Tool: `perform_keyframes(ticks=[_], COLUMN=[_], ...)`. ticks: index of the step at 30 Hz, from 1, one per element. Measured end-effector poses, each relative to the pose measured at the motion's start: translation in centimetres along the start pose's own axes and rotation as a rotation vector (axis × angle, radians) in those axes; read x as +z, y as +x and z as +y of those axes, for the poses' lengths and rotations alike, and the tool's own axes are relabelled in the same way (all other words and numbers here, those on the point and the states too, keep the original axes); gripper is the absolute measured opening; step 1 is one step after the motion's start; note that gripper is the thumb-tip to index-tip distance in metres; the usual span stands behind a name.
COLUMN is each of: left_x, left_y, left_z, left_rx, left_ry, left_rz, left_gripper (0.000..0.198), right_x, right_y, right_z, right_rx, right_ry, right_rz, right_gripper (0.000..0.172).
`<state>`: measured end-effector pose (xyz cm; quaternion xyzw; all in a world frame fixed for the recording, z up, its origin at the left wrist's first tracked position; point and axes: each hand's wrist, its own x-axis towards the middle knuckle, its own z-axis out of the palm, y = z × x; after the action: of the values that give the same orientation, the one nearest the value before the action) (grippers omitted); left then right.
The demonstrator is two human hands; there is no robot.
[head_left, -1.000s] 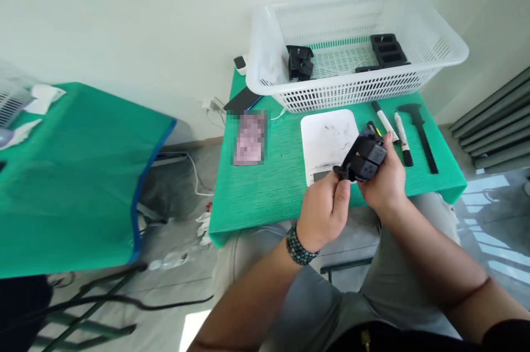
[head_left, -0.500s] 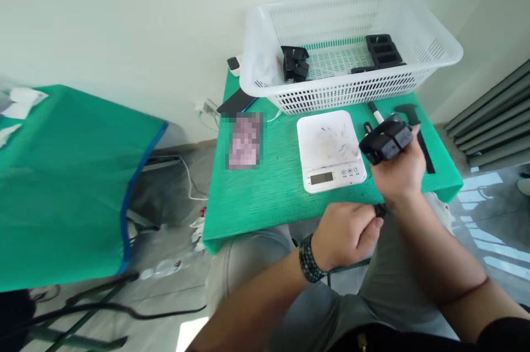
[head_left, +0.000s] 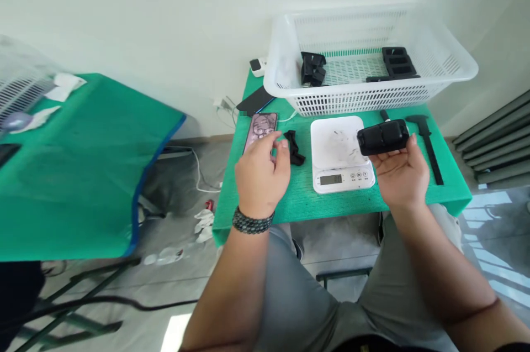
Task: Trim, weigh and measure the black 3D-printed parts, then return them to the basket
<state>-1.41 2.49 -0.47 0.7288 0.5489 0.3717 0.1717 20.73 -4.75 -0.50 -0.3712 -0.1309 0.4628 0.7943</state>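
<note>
My left hand [head_left: 264,174], with a dark braided bracelet at the wrist, hovers over the lower part of a lit phone [head_left: 265,121]; its fingers are bent and apart with nothing between them. Just right of those fingers a small black part [head_left: 294,148] lies on the green cloth. My right hand [head_left: 401,172] is palm up and grips a black two-section plastic part [head_left: 383,137] by its right end, over the right side of the white scale [head_left: 337,145]. Small dark scraps lie on the scale's plate.
A white basket [head_left: 372,95] holding black parts stands at the back of the green table [head_left: 331,207]. A black caliper [head_left: 430,150] lies at the right, a dark phone [head_left: 255,101] at the back left. Another green-covered table [head_left: 95,169] stands at the left.
My left hand has moved left and up to the phone, and the small black part now lies on the cloth. The part in my right hand has turned more level. The view has shifted.
</note>
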Motion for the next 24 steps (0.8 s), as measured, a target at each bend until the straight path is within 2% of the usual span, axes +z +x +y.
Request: perform_keyframes(ticks=[1, 3, 4, 5, 7, 9, 11, 13, 14, 16, 18, 21, 24], left_x=[0.2, 0.9, 1.3, 1.6, 2.2, 2.4, 2.5, 2.4, 2.4, 2.5, 2.8, 3.6, 4.4], left_y=[-0.6, -1.8, -2.3, -2.6, -2.9, -2.6, -2.1, -1.9, -1.9, -1.9, -1.8, -1.6, -1.3], left_z=[0.5, 1.7, 2.2, 2.5, 2.8, 2.5, 2.1, 1.8, 1.8, 1.7, 1.6, 1.5, 1.2], left_rx=[0.026, 0.058, 0.063, 0.053, 0.014, -0.016, -0.025, -0.034, -0.043, -0.071, -0.101, -0.130, -0.107], left_ry=[-0.167, -0.501, -0.602, -0.654, -0.672, -0.688, -0.720, -0.735, -0.734, -0.735, -0.762, -0.842, -0.894], left_rz=[-0.058, -0.264, -0.334, -0.340, -0.244, -0.142, -0.093, -0.073, -0.068, -0.067, -0.086, -0.089, -0.013], left_gripper=[0.047, 0.060, 0.064, 0.064, 0.058, 0.056, 0.055, 0.055, 0.056, 0.055, 0.053, 0.055, 0.067], right_x=[0.2, 0.8, 1.0, 1.2, 1.3, 0.8, -0.4, -1.9, -2.6, -3.9, -4.7, -5.2, -5.2], right_y=[-0.6, -1.9, -2.5, -2.9, -2.9, -1.6, 0.5, 2.9, 4.0, 5.6, 6.3, 6.3, 6.0], right_z=[0.4, 1.6, 2.1, 2.6, 3.0, 2.0, -0.3, -2.9, -4.1, -5.8, -6.6, -6.8, -6.7], right_rx=[0.029, 0.123, 0.169, 0.167, 0.007, -0.204, -0.401, -0.530, -0.524, -0.351, -0.182, -0.113, -0.230], right_ry=[-0.023, -0.112, -0.179, -0.262, -0.456, -0.641, -0.863, -1.180, -1.371, -1.703, -1.888, -1.950, -1.738], right_rz=[-0.052, -0.188, -0.264, -0.327, -0.378, -0.352, -0.252, -0.075, -0.005, 0.066, 0.034, -0.050, -0.056], right_gripper=[0.032, 0.039, 0.044, 0.049, 0.047, 0.035, 0.027, 0.032, 0.038, 0.052, 0.062, 0.075, 0.075])
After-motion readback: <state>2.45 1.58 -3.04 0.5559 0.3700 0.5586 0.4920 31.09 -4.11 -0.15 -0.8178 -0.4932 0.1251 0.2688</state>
